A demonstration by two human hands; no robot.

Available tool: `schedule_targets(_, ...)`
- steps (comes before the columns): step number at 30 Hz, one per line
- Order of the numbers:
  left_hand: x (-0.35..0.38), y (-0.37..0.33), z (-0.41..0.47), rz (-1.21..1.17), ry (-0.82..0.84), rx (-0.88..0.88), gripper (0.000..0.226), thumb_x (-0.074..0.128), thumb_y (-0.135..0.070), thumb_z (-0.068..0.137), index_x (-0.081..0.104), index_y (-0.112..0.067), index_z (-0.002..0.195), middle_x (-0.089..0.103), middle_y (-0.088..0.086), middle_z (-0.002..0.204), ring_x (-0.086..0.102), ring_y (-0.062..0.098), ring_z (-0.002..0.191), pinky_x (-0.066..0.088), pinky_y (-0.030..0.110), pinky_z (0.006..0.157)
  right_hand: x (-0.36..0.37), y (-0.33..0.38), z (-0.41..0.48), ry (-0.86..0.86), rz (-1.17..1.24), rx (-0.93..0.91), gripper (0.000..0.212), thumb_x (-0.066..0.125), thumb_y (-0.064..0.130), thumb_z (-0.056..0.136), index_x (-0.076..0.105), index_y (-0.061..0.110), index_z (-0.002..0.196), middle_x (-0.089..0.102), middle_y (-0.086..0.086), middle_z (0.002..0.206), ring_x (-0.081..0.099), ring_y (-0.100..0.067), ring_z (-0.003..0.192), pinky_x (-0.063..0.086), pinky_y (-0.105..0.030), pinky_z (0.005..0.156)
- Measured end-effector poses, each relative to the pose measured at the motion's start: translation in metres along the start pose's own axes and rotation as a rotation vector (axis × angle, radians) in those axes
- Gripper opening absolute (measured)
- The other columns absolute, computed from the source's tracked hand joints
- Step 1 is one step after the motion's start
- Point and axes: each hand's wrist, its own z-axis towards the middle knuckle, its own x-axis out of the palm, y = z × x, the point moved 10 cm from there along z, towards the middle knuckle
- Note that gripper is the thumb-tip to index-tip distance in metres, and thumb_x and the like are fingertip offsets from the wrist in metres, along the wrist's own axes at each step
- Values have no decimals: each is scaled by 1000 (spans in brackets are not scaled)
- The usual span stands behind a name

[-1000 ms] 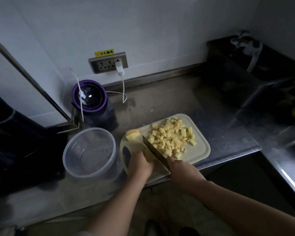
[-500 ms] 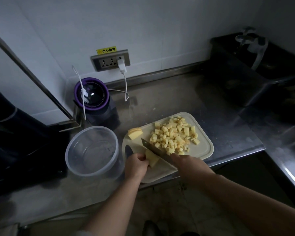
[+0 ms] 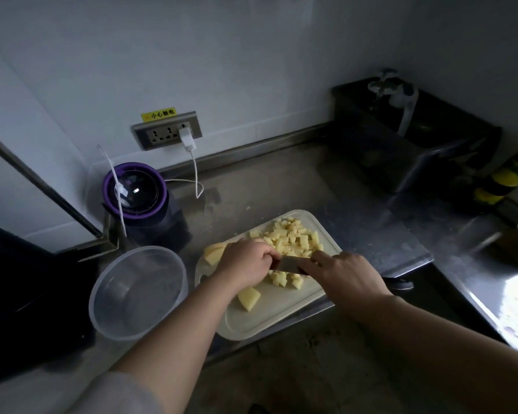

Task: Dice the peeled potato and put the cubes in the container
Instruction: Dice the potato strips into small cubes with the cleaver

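Observation:
A pale cutting board (image 3: 281,315) lies on the steel counter. At its far end is a heap of yellow potato cubes (image 3: 293,237), and a few more cubes (image 3: 281,279) lie just under the knife. My right hand (image 3: 341,276) grips the knife's handle, holding the blade (image 3: 287,264) level above the board. My left hand (image 3: 245,264) has its fingers curled and pinches the blade's far end. An uncut potato wedge (image 3: 248,298) lies near the board's front. Another potato piece (image 3: 213,252) sits at the left edge, partly hidden by my left hand. The clear round container (image 3: 138,291) stands empty left of the board.
A purple-rimmed blender (image 3: 133,189) stands behind the container, with a white charger (image 3: 186,137) and cable plugged into the wall socket. A dark sink (image 3: 416,138) and yellow-capped bottles (image 3: 503,180) are at the right. A dark bulky object fills the left edge.
My left hand let go of the potato wedge and moved up to the blade. The knife lifted off the board and turned level. The wedge now lies free on the board.

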Motion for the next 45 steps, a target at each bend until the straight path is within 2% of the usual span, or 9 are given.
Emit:
schedule_targets(6,8,6,22,-28,49,-60,39,37,-16,98,57,-25,131,48,-6,142,45,17,128,38,35,107,0,-6,3,12,-45,-1,44,44,14,102,35,24,144,53,0,125,62,-21,87,44,-29,72)
schedule_targets(12,-53,52,-38,-473,-548,-205,30,48,-9,96,58,-22,121,60,-9,113,56,3,99,41,13,76,21,-13,2,72,226,162,53,46,9,98,34,30,145,59,4,114,63,-15,75,57,-31,67)
schedule_targets(14,-40,76,-66,-583,-641,-332,19,53,-13,95,57,-24,110,59,-10,102,56,0,88,43,13,68,31,-4,3,140,356,202,45,43,12,100,36,26,142,61,1,101,64,-14,77,59,-32,68)
schedule_targets(18,34,117,-73,-605,-372,-588,9,60,-24,91,53,-27,95,64,-1,103,60,16,92,52,35,84,42,29,7,221,388,153,41,40,15,101,35,23,141,58,-1,99,62,-15,83,51,-27,64)
schedule_targets(21,67,126,-68,-606,-225,-662,18,60,-28,91,53,-22,107,62,0,107,60,21,99,50,38,88,51,42,11,244,350,143,45,40,13,100,32,23,143,52,1,96,56,-15,80,45,-25,61)
schedule_targets(29,72,123,-60,-489,-241,-665,20,57,-23,92,62,-16,110,65,4,106,61,24,100,43,30,73,61,62,8,278,432,106,45,41,9,99,37,24,141,59,-2,116,62,-19,97,51,-28,76)
schedule_targets(34,77,127,-59,-554,-241,-666,17,62,-26,89,65,-15,101,69,2,96,63,20,90,47,31,70,55,52,11,236,383,130,44,41,13,99,33,25,141,42,7,80,47,-9,66,36,-20,55)
schedule_targets(37,77,127,-60,-563,-231,-683,20,62,-32,88,66,-15,97,69,2,88,65,20,86,54,34,71,42,57,11,178,339,116,45,42,13,99,29,21,141,38,5,75,42,-8,60,34,-20,51)
schedule_targets(45,79,129,-60,-629,-241,-685,23,66,-28,85,66,-13,102,70,4,93,67,22,89,57,40,81,44,73,6,211,359,86,40,49,15,98,36,20,135,58,0,102,57,-15,81,48,-25,67)
